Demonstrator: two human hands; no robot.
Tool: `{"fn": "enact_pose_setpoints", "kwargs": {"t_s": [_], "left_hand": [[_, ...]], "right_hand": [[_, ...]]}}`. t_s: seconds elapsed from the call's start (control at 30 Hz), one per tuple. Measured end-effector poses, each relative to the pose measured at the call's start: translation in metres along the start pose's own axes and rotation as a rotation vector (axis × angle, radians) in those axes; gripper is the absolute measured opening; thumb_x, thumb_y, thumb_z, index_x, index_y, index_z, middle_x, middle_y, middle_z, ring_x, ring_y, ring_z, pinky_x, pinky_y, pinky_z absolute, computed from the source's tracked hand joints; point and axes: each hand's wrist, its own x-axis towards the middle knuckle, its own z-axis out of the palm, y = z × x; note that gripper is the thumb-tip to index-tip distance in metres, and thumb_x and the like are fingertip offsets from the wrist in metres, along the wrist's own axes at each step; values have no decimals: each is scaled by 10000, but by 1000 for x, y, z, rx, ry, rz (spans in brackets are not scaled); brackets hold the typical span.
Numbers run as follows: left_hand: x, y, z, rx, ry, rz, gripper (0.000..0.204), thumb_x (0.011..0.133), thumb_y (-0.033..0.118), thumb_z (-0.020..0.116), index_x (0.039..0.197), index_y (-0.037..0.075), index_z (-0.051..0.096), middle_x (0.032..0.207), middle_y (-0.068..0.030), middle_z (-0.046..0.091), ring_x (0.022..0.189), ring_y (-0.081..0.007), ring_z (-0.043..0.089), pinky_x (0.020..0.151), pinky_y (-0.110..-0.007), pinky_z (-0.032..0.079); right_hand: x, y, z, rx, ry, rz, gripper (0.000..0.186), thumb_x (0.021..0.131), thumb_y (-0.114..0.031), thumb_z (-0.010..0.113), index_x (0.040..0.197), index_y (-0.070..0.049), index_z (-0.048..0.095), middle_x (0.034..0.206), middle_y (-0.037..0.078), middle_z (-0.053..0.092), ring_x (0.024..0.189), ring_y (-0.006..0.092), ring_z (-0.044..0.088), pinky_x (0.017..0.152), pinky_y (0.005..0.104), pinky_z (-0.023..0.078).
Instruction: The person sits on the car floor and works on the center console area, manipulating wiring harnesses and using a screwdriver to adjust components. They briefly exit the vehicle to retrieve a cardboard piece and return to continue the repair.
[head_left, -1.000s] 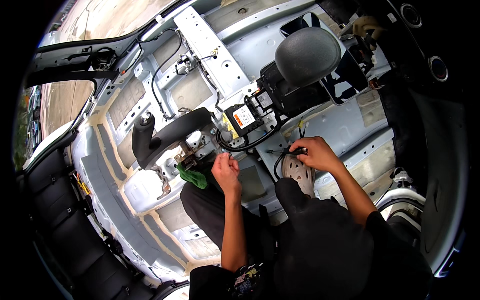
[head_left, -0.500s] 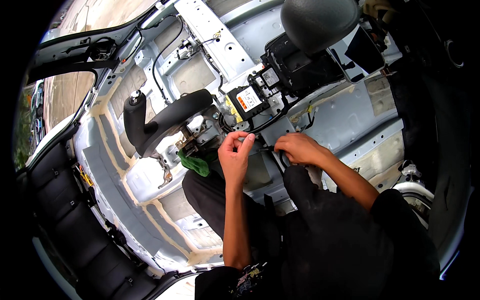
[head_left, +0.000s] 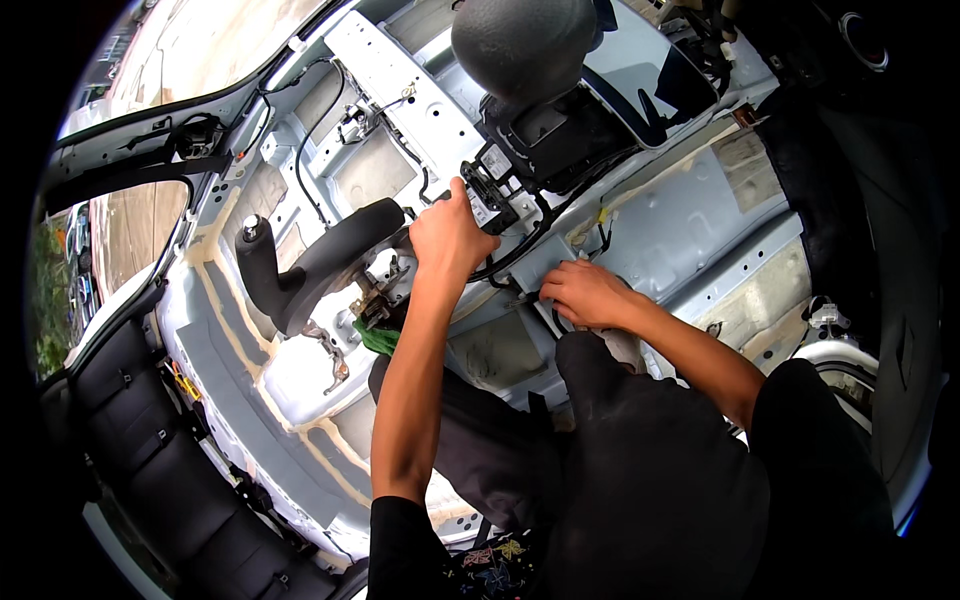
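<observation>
My left hand [head_left: 452,240] is spread over the near end of a black electronic control module [head_left: 497,205] with a white label, its fingers and thumb on either side. It hides the yellow connectors at that end. My right hand [head_left: 592,293] is closed over a black cable [head_left: 557,322] beside my knee; its fingertips are partly hidden. Black wiring [head_left: 525,247] runs from the module between the two hands. A black handbrake lever cover [head_left: 345,245] lies to the left of my left hand, and a green cloth [head_left: 376,338] is bunched below it.
Bare grey car floor [head_left: 670,235] surrounds me. A black rounded headrest-like object [head_left: 522,45] stands ahead, over a black housing [head_left: 560,140]. A black rear seat [head_left: 150,440] lies to the left. A short yellow-tipped wire [head_left: 604,225] sticks up on the right.
My left hand has moved forward and left, from above the wiring onto the module's connector end. My right hand stays at the cable. The whole view has shifted slightly.
</observation>
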Motion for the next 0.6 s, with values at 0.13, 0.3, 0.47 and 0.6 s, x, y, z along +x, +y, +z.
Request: {"fn": "enact_pose_setpoints", "kwargs": {"t_s": [0.13,0.3,0.47,0.6], "left_hand": [[-3,-7,-2,-54,37,-14,724,558,356,873,1093,-32,577,825,-208,706,781,-387,708,732,-439,577],[-10,-22,-24,-160,94,40,809,551,328,885,1204,-45,585,756,-156,713,753,-335,715,756,-405,569],[-45,-24,-9,-288,208,45,817,598,279,867,1298,75,499,700,-123,661,682,-340,685,684,-412,541],[-71,-51,23,-455,451,73,891,574,179,894,1362,110,482,515,11,381,466,-102,379,500,-256,362]], "right_hand": [[2,1,1,32,0,-14,250,811,-153,658,1059,-120,668,1068,33,643,1043,258,590,925,397,470],[4,8,0,110,-22,18,237,815,-147,665,1049,-114,672,1049,55,649,1048,276,592,934,415,466],[5,11,7,155,53,68,241,828,-140,671,1066,-104,668,1085,78,647,1085,289,583,958,434,465],[-2,9,3,179,180,45,225,834,-127,660,1057,-99,669,1086,72,654,1064,288,588,932,423,478]]}}
